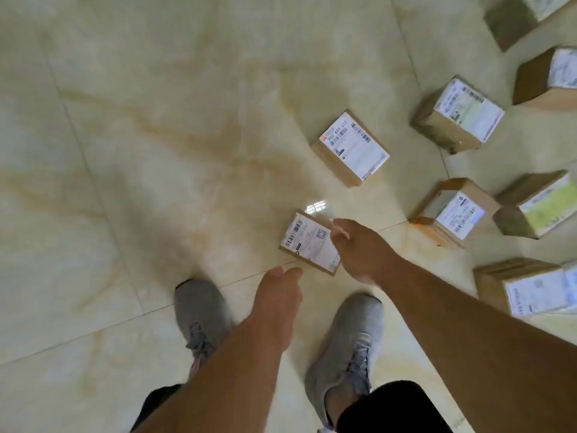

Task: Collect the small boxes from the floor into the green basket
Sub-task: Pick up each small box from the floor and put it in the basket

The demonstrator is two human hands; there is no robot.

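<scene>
Nearest labelled carton point(309, 242) lies flat on the floor tiles point(125, 151). My right hand point(359, 248) reaches its 3 o'clock edge, fingers loosely spread, gripping nothing; my left hand point(278, 295) trails at 7 o'clock, relaxed. Carton's long axis runs 11-to-5. Basket unseen.

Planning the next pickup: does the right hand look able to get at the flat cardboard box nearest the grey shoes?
Probably yes: the right hand hovers beside the flat cardboard box, with nothing between them.

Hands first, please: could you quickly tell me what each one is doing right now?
Left hand: open, holding nothing.
Right hand: open, empty, beside the small labelled cardboard box.
</scene>
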